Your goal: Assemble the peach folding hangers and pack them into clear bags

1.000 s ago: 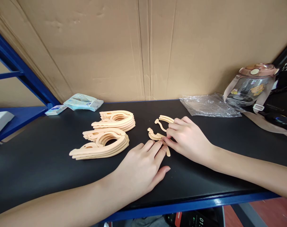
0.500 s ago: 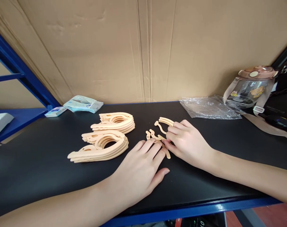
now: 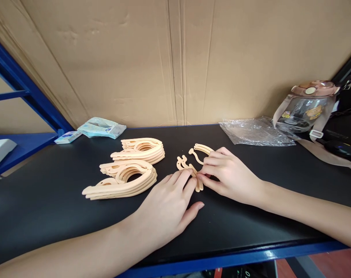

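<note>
Several beige hook-shaped pieces [image 3: 181,163], which look like folding-hanger parts, lie close together on the black tabletop between my hands. My left hand [image 3: 171,200] rests over their near side, fingers stretched out and thumb apart, fingertips touching them. At their right, my right hand [image 3: 232,173] has thumb and fingertips pinched on the edge of one piece; the fingers partly hide it. Beyond the right fingers lie more curved beige pieces [image 3: 203,148], partly covered by that hand. Left of my hands are two stacks of folded beige hangers, a nearer stack [image 3: 140,183] and a farther stack [image 3: 152,152].
A clear plastic bag [image 3: 255,131] lies at the back right, beside a strapped drink bottle [image 3: 305,110] and a black bag [image 3: 349,116]. Tissue packs [image 3: 102,127] sit at the back left. Cardboard [image 3: 120,58] stands behind; a blue edge [image 3: 236,255] runs along the front.
The small hook-shaped pieces have turned and shifted slightly left, and their near ends now lie side by side. Both hands moved slightly left with them. The stacks stayed put.
</note>
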`<state>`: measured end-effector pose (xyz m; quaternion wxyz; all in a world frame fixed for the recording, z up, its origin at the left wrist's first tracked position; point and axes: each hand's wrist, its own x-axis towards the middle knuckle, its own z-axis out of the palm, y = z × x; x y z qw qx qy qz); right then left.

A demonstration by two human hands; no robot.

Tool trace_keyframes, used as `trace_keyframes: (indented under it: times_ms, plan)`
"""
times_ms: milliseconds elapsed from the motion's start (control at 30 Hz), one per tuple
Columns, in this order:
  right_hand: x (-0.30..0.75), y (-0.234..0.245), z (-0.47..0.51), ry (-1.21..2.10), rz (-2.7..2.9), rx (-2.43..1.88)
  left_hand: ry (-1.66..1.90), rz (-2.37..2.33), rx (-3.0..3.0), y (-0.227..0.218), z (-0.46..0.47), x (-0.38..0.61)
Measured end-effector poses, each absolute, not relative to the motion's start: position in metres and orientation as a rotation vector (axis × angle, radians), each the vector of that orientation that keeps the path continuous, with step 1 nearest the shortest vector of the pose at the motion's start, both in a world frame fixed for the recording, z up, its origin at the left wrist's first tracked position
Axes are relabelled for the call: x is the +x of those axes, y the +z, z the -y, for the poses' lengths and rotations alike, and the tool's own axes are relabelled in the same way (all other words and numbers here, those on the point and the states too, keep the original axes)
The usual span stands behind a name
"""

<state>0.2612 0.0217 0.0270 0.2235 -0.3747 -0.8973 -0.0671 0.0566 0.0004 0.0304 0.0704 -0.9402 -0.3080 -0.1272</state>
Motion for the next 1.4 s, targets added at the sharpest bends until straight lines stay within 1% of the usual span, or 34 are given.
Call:
trace_keyframes:
  times_ms: [167, 367, 700, 1033, 1233, 1400]
  plan:
    - [0.261, 0.026, -0.023, -0.194, 2.536, -1.005, -0.410, 0.919, -2.764, 0.029, -0.001, 0.057]
    - [0.264, 0.028, -0.026, -0.172, 2.595, -1.004, -0.306, 0.930, -2.694, 0.031, 0.002, 0.058]
    - [0.265, 0.029, -0.028, -0.179, 2.649, -0.969, -0.352, 0.904, -2.743, 0.028, 0.001, 0.057]
    - [0.292, 0.035, -0.051, -0.277, 2.534, -1.115, -0.213, 1.046, -2.754, 0.032, -0.007, 0.054]
    - [0.289, 0.036, -0.050, -0.277, 2.528, -1.134, -0.266, 1.034, -2.701, 0.029, -0.012, 0.053]
    - [0.298, 0.047, -0.053, -0.251, 2.252, -1.179, -0.328, 1.049, -2.644, 0.024, -0.020, 0.051]
